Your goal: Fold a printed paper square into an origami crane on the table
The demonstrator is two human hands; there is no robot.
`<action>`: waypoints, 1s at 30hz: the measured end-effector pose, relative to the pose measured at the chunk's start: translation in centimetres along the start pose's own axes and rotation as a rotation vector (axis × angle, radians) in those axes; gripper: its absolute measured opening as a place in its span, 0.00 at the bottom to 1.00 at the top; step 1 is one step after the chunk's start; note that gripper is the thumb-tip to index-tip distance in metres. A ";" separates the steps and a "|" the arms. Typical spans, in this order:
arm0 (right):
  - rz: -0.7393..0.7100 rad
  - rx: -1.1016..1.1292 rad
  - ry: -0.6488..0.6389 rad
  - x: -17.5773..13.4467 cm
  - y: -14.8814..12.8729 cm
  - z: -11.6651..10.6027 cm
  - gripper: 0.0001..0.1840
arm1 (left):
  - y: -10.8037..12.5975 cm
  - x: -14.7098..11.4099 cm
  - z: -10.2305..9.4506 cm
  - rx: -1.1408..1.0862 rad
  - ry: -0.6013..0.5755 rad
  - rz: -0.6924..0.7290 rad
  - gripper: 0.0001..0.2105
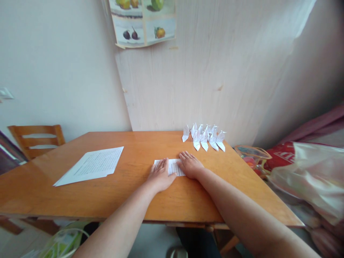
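Both left hand (161,175) and right hand (190,165) lie flat on paper (173,166) (wide tabletop (142,150) past its edges).

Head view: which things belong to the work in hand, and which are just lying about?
Belonging: small printed paper under the left hand and right hand; probably the printed sheets and folded paper figures.

Apparently just about: fruit poster; wooden chair; pale bag at right.
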State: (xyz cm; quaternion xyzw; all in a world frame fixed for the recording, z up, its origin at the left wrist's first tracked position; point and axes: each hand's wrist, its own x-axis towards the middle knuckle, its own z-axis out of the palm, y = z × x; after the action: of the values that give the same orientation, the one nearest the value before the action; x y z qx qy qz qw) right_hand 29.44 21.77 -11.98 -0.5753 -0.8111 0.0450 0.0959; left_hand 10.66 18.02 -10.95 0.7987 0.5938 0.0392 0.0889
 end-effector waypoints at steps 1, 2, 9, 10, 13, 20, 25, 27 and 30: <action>-0.001 0.001 0.000 0.0 0.0 0.0 0.34 | -0.1 0.0 -0.1 -0.004 -0.014 -0.003 0.39; -0.002 0.001 0.001 0.0 0.0 0.0 0.35 | -0.2 -0.1 -0.2 -0.007 -0.029 -0.006 0.38; -0.010 0.006 0.000 0.0 0.2 0.0 0.34 | -1.4 -0.5 -0.7 -0.025 -0.080 -0.031 0.37; -0.010 0.006 -0.002 0.0 0.2 0.0 0.34 | -1.6 -0.6 -0.8 -0.028 -0.083 -0.035 0.37; -0.014 0.005 -0.008 0.1 0.3 0.1 0.34 | -2.5 -1.0 -1.1 -0.038 -0.084 -0.039 0.37; -0.015 -0.008 -0.013 0.1 0.5 0.2 0.34 | -4.1 -1.7 -1.3 -0.072 -0.060 -0.035 0.36; -0.014 -0.019 -0.011 0.1 0.6 0.3 0.35 | -4.8 -1.7 -1.5 -0.112 -0.047 -0.048 0.35; -0.014 -0.022 -0.010 0.1 0.6 0.3 0.35 | -4.9 -1.8 -1.6 -0.132 -0.038 -0.065 0.35; -0.013 -0.025 -0.008 0.1 0.6 0.4 0.36 | -5.1 -1.8 -1.6 -0.169 -0.018 -0.091 0.34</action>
State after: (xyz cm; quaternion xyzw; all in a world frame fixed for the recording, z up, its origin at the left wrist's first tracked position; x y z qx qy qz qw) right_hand 29.90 22.10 -12.49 -0.5709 -0.8157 0.0367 0.0856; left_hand 5.06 17.86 -10.22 0.7609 0.6232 0.0781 0.1629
